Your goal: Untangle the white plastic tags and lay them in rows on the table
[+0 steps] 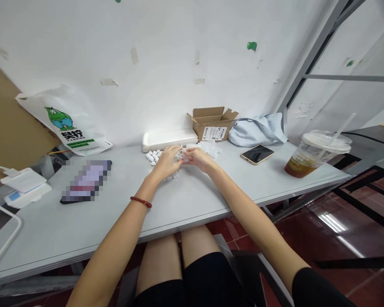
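My left hand (pixel 168 161) and my right hand (pixel 196 157) meet over the middle of the table, fingers closed around a small clear plastic piece (pixel 186 156). Its exact kind is too small to make out, and fingers cover part of it. Just left of my left hand lies a pile of small white pieces (pixel 152 157). Beyond my right hand are several clear plastic pieces (pixel 212 148). A few more translucent bits (pixel 173 175) lie under my left hand. A stack of white trays (pixel 169 138) stands behind the hands against the wall.
An open cardboard box (pixel 213 123) and a pale blue cloth bag (pixel 257 130) stand at the back. To the right are a phone (pixel 257 154) and a drink cup (pixel 316 153) with a straw. A blurred-screen device (pixel 87 181), white plastic bag (pixel 72 123) and charger (pixel 25 186) are left.
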`<state>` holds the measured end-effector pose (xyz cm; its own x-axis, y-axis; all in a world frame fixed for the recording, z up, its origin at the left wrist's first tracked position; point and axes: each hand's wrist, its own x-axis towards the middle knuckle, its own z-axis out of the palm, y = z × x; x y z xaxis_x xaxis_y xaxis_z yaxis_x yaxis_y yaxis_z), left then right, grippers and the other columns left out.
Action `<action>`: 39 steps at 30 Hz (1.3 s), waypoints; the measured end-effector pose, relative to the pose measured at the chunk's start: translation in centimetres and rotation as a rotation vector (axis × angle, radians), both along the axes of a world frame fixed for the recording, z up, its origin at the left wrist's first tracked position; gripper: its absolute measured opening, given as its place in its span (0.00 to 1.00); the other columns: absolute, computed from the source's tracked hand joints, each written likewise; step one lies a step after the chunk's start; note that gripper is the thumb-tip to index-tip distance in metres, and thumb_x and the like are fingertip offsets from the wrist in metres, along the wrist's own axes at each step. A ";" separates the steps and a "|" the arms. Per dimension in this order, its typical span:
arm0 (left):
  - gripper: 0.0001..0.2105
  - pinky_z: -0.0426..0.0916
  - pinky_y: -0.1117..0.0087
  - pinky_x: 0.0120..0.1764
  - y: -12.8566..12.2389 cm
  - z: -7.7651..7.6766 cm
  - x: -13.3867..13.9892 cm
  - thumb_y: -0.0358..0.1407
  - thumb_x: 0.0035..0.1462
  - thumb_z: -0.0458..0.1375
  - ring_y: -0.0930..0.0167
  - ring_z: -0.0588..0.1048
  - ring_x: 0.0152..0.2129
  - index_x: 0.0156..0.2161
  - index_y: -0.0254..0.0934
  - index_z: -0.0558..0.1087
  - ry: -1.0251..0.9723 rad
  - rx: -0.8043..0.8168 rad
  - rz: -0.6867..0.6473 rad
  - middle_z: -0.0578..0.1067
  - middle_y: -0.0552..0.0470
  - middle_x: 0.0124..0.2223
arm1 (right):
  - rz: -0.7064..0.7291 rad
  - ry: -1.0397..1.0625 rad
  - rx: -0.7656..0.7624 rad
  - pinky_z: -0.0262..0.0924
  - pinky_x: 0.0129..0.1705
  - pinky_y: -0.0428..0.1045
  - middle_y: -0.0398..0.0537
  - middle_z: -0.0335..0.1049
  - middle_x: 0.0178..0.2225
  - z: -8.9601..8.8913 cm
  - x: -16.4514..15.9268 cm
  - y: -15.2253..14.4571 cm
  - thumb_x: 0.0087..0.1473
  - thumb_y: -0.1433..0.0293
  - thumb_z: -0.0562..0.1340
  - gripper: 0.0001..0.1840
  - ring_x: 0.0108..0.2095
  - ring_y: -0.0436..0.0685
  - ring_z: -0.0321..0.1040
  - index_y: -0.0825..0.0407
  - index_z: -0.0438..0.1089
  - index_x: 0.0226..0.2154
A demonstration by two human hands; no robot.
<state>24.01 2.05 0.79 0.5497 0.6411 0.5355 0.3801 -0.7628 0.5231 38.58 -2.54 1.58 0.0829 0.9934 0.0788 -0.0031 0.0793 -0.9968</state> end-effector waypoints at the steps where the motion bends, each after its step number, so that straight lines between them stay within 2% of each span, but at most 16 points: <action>1: 0.20 0.59 0.56 0.55 0.0 0.0 0.0 0.30 0.45 0.59 0.58 0.68 0.51 0.46 0.38 0.73 0.010 0.002 -0.008 0.74 0.44 0.51 | 0.025 0.040 -0.038 0.70 0.39 0.54 0.43 0.64 0.21 0.0 0.0 0.0 0.51 0.75 0.59 0.07 0.26 0.51 0.69 0.54 0.62 0.24; 3: 0.21 0.59 0.55 0.55 -0.1 0.1 0.0 0.30 0.44 0.61 0.58 0.68 0.51 0.47 0.38 0.73 0.032 -0.004 -0.011 0.74 0.44 0.51 | 0.068 0.133 -0.135 0.69 0.40 0.51 0.44 0.65 0.22 0.1 0.0 0.0 0.52 0.74 0.59 0.07 0.27 0.51 0.70 0.54 0.63 0.25; 5: 0.22 0.59 0.55 0.54 -0.1 0.2 -0.1 0.33 0.42 0.64 0.57 0.68 0.50 0.47 0.38 0.73 0.047 -0.017 -0.009 0.74 0.44 0.51 | 0.060 0.148 -0.157 0.69 0.38 0.49 0.44 0.66 0.23 0.2 0.0 0.0 0.53 0.73 0.60 0.07 0.27 0.51 0.71 0.54 0.64 0.25; 8: 0.23 0.60 0.54 0.54 -0.3 0.4 0.0 0.35 0.41 0.66 0.56 0.68 0.50 0.47 0.39 0.73 0.024 -0.036 -0.005 0.74 0.44 0.50 | 0.089 0.184 -0.153 0.68 0.38 0.49 0.46 0.68 0.24 0.5 0.0 -0.2 0.55 0.73 0.59 0.07 0.29 0.52 0.72 0.55 0.65 0.25; 12: 0.22 0.62 0.56 0.52 -0.7 1.1 0.0 0.34 0.42 0.66 0.57 0.68 0.50 0.46 0.38 0.74 -0.020 -0.034 0.003 0.74 0.44 0.50 | 0.157 0.198 -0.115 0.67 0.41 0.52 0.47 0.69 0.25 0.8 0.0 -0.4 0.56 0.74 0.56 0.09 0.28 0.51 0.71 0.55 0.66 0.25; 15: 0.20 0.62 0.57 0.51 -1.1 1.8 -0.3 0.34 0.41 0.66 0.57 0.68 0.49 0.44 0.37 0.74 0.017 0.016 0.052 0.76 0.44 0.47 | 0.097 -0.057 -0.047 0.66 0.38 0.51 0.46 0.68 0.25 0.6 0.1 -0.1 0.57 0.75 0.53 0.12 0.27 0.51 0.68 0.55 0.66 0.24; 17: 0.19 0.62 0.58 0.51 -1.4 2.2 -0.8 0.35 0.42 0.65 0.57 0.68 0.48 0.43 0.38 0.74 0.070 0.046 0.084 0.76 0.46 0.46 | -0.017 -0.401 0.041 0.64 0.40 0.50 0.48 0.69 0.27 0.2 0.2 0.2 0.55 0.77 0.53 0.10 0.30 0.52 0.68 0.56 0.69 0.28; 19: 0.19 0.62 0.58 0.50 -1.6 2.5 -1.2 0.36 0.43 0.65 0.58 0.68 0.48 0.44 0.38 0.74 0.143 0.054 0.096 0.76 0.47 0.46 | -0.070 -0.769 0.122 0.60 0.44 0.50 0.51 0.71 0.33 -0.4 0.4 0.5 0.52 0.80 0.55 0.11 0.36 0.54 0.68 0.57 0.72 0.33; 21: 0.19 0.63 0.58 0.48 -1.9 2.6 -1.4 0.36 0.43 0.64 0.58 0.67 0.48 0.44 0.38 0.74 0.234 0.036 0.088 0.76 0.47 0.45 | -0.011 -1.039 0.152 0.57 0.46 0.50 0.54 0.71 0.38 -0.9 0.5 0.6 0.51 0.79 0.57 0.13 0.41 0.56 0.66 0.57 0.74 0.38; 23: 0.18 0.64 0.59 0.46 -2.1 2.6 -1.5 0.37 0.43 0.64 0.57 0.67 0.47 0.43 0.38 0.74 0.323 0.007 0.065 0.76 0.47 0.43 | 0.044 -1.187 0.128 0.57 0.46 0.49 0.56 0.69 0.42 -1.2 0.5 0.4 0.53 0.77 0.57 0.14 0.43 0.58 0.66 0.56 0.74 0.40; 27: 0.16 0.64 0.60 0.43 -2.3 2.1 -1.2 0.39 0.41 0.64 0.56 0.66 0.44 0.38 0.36 0.76 0.453 -0.006 0.009 0.76 0.47 0.37 | -0.042 -1.325 0.041 0.58 0.43 0.51 0.59 0.68 0.45 -1.3 0.4 0.0 0.57 0.73 0.53 0.16 0.46 0.62 0.65 0.54 0.73 0.44; 31: 0.15 0.63 0.60 0.43 -2.1 1.6 -1.2 0.41 0.41 0.64 0.55 0.66 0.44 0.35 0.36 0.76 0.502 0.001 -0.006 0.76 0.45 0.37 | -0.102 -1.396 -0.046 0.59 0.41 0.51 0.60 0.68 0.46 -0.8 0.3 -0.2 0.56 0.77 0.51 0.18 0.48 0.63 0.64 0.55 0.72 0.44; 39: 0.21 0.62 0.60 0.43 -1.7 1.2 -1.3 0.46 0.38 0.65 0.53 0.66 0.44 0.39 0.38 0.77 0.551 -0.050 0.023 0.77 0.46 0.39 | -0.138 -1.423 -0.096 0.60 0.40 0.51 0.62 0.69 0.46 -0.3 0.5 -0.5 0.55 0.79 0.50 0.19 0.47 0.64 0.66 0.56 0.72 0.44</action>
<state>22.73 0.33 1.95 0.7253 0.6738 0.1413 0.6243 -0.7302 0.2775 39.12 -3.07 1.31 0.0863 0.9902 0.1094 0.9866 -0.0697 -0.1473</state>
